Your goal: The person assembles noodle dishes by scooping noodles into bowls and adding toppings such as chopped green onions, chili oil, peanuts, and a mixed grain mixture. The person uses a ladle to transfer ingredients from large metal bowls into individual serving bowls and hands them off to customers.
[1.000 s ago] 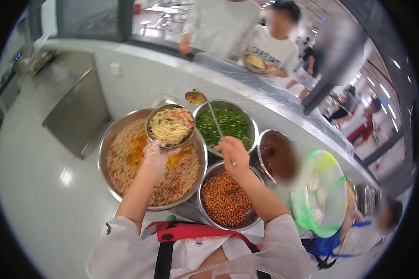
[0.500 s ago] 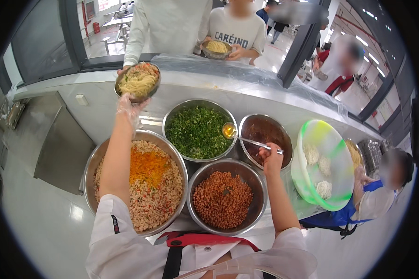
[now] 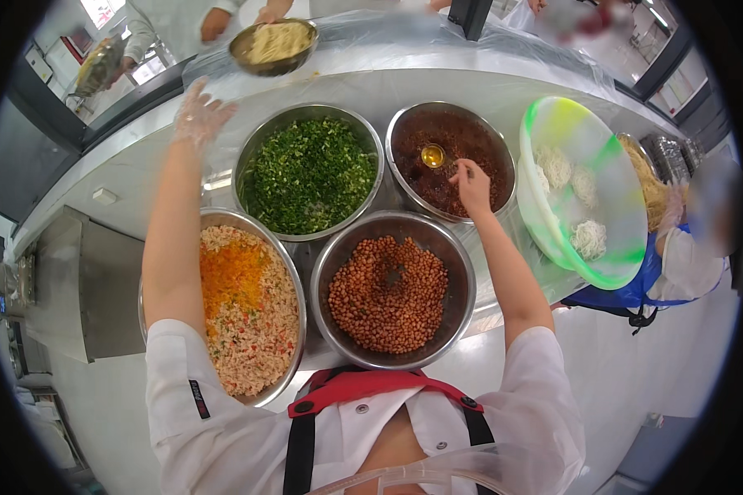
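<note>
My left hand (image 3: 202, 115), in a clear plastic glove, is raised near the counter's far edge with its fingers spread and nothing in it. Close by on the right, a metal bowl of plain noodles (image 3: 274, 43) is held at the rim by another person's hand (image 3: 274, 10). My bare right hand (image 3: 472, 188) grips a ladle (image 3: 432, 155) over the steel basin of dark reddish-brown sauce (image 3: 404, 177). Yellow oil shows in the ladle's cup. At the far left, a person's hand (image 3: 124, 66) holds a blurred bowl of food (image 3: 99, 68).
Nearby stand steel basins of chopped greens (image 3: 305, 173), brown beans or nuts (image 3: 388, 301) and minced topping with orange seasoning (image 3: 252, 330). To the right is a green-and-white plastic basket (image 3: 607, 268) with noodle bundles (image 3: 588, 239); a co-worker's gloved hand (image 3: 675, 206) is beside it.
My left hand has come off the topped noodle bowl, now farther left with another person. The plain noodle bowl came forward over the counter. My ladle moved from the greens' rim to the sauce basin.
</note>
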### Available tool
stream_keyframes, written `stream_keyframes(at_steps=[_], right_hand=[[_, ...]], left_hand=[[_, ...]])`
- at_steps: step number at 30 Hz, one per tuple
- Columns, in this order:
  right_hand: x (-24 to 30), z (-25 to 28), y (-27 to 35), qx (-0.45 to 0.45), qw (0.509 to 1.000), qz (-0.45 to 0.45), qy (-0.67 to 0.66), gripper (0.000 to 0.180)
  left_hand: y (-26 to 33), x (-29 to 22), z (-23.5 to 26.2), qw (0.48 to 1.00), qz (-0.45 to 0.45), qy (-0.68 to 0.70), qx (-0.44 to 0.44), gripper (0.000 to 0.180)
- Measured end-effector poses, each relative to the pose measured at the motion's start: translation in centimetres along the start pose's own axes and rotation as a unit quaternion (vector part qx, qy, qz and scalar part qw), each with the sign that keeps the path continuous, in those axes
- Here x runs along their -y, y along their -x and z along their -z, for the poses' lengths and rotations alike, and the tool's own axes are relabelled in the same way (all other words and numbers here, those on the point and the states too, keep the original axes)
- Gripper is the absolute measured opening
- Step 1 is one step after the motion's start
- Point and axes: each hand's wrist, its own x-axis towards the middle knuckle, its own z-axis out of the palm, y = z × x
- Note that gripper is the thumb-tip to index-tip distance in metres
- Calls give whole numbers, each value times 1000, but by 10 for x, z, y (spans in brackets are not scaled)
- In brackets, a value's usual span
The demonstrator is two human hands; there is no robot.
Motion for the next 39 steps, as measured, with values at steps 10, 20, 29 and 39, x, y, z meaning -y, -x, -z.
stream_keyframes(at_steps=[10, 20, 29, 39], right_hand=[[-15, -52, 20, 120, 976, 149, 106, 14], [-3, -8, 20, 48, 981, -139, -126, 25], [12, 48, 20, -53, 952, -166, -250, 21], [62, 90, 81, -17, 932, -210, -296, 22]], left_hand=[[33, 56, -22, 966, 134, -58, 212, 62], [136, 96, 22, 984, 56, -73, 155, 57], [208, 155, 62, 990, 127, -1, 58, 64], [261, 175, 107, 995, 94, 24, 29, 4]])
